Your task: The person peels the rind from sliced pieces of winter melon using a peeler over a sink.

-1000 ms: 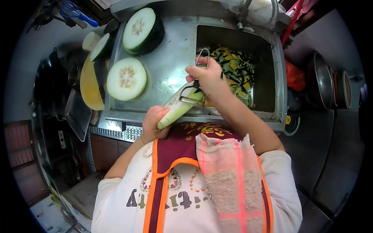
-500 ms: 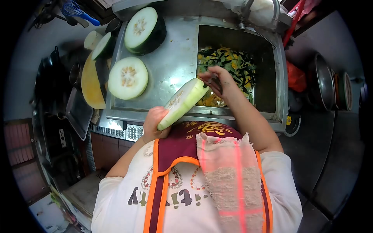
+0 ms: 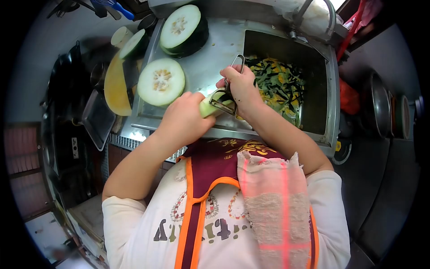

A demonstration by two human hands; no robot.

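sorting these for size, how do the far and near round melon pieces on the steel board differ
The far melon piece shows a thick, dark green side; the near melon piece shows only a pale green edge. The near melon piece's seeds look more golden, the far melon piece's paler. Both have round, pale, seeded cut faces.

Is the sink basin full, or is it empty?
Neither: the basin is partly filled. Green and yellow peelings lie on its bottom, below the rim.
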